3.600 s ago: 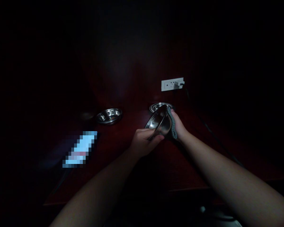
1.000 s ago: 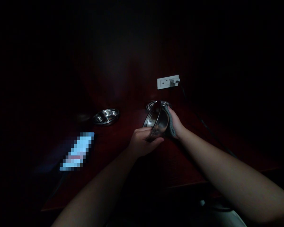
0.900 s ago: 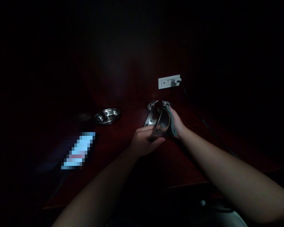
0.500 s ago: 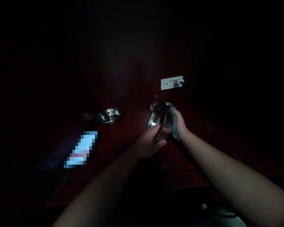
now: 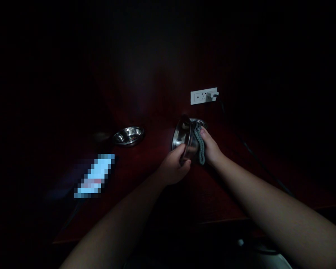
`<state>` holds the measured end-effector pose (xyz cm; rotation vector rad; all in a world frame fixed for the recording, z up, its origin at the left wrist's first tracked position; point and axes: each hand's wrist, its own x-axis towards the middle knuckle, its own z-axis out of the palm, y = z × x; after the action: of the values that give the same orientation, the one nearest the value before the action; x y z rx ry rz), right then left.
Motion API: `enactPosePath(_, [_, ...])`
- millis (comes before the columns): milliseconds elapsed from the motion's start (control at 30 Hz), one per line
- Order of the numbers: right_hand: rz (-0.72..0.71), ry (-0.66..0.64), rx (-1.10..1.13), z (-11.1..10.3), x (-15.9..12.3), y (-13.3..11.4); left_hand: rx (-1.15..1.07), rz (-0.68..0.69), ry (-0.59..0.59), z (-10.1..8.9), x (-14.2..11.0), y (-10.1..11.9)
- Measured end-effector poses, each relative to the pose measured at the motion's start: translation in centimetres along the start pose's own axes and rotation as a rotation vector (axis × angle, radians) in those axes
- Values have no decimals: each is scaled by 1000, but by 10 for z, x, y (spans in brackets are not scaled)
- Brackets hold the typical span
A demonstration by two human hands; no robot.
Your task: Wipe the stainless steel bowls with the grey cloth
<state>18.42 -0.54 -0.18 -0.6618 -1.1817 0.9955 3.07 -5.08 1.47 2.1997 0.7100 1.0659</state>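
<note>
A shiny metal bowl (image 5: 181, 132) is tipped on its side above the dark red table, its opening turned to the left. My left hand (image 5: 175, 164) grips the near rim, thumb inside and fingers below. Against the bowl's outer base, my right hand (image 5: 210, 147) presses a folded grey-green cloth (image 5: 199, 145); some of its fingers are hidden behind the cloth. Partly covered by the bowl and cloth, another round metal dish (image 5: 199, 121) lies behind them. To the left, a metal bowl (image 5: 128, 136) rests upright, possibly stacked on another.
A lit, blurred-out phone-like screen (image 5: 95, 175) lies on the left of the table (image 5: 145, 168). On the back wall is a white socket (image 5: 204, 96) with a plug in it. A dark cable (image 5: 249, 147) runs down the right side. The surroundings are very dark.
The held bowl has turned and shifted slightly left. My right hand has moved the cloth left over its outer base, and more of the cloth shows.
</note>
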Motion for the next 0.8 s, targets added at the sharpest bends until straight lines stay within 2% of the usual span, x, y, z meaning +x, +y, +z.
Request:
enactPosePath(200, [-60,-75,-104,1,-6,-11,-21,-80,47,4,2,-4])
enactPosePath(300, [-77,-67,-150,1,-6,-11,-54,-93,64,4,3,-7])
enactPosePath(433, [-80,-47,-151,1,-4,-9,55,-92,81,1,3,-9])
enactPosePath(600, [19,21,-129,0,0,-3,212,-73,112,-4,3,-7])
enactPosePath(800, [131,43,-99,-5,8,10,191,-53,88,-3,1,-5])
